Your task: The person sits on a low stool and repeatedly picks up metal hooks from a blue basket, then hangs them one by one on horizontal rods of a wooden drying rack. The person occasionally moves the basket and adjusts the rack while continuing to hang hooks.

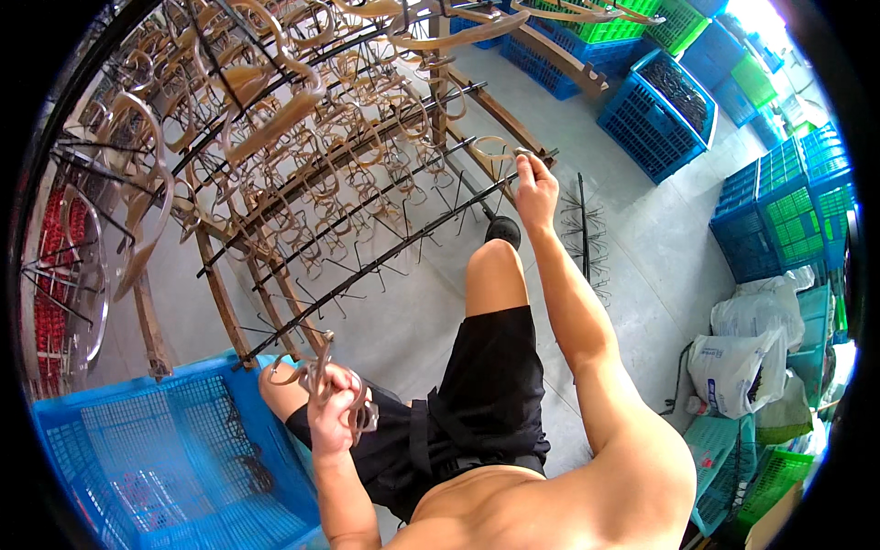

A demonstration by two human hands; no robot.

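Note:
My left hand (334, 409) is closed round several brown translucent eyeglass frames (316, 374), held low by my left knee. Farther off and to the right, my right hand (536, 191) pinches the edge of one brown eyeglass frame (493, 140) near the right end of a black rod (392, 249). Thin wire hooks stick out along this rod, and most of them carry nothing. Whether the pinched frame touches a hook cannot be made out. Many similar frames (275, 119) hang beyond it on more rods across a brown rack (218, 289).
A blue crate (183, 367) stands at the lower left with a few dark pieces inside. Another hooked rod (584, 225) lies on the grey floor. A blue crate of dark items (655, 119), stacked crates (779, 211) and white plastic bags (733, 371) line the right side.

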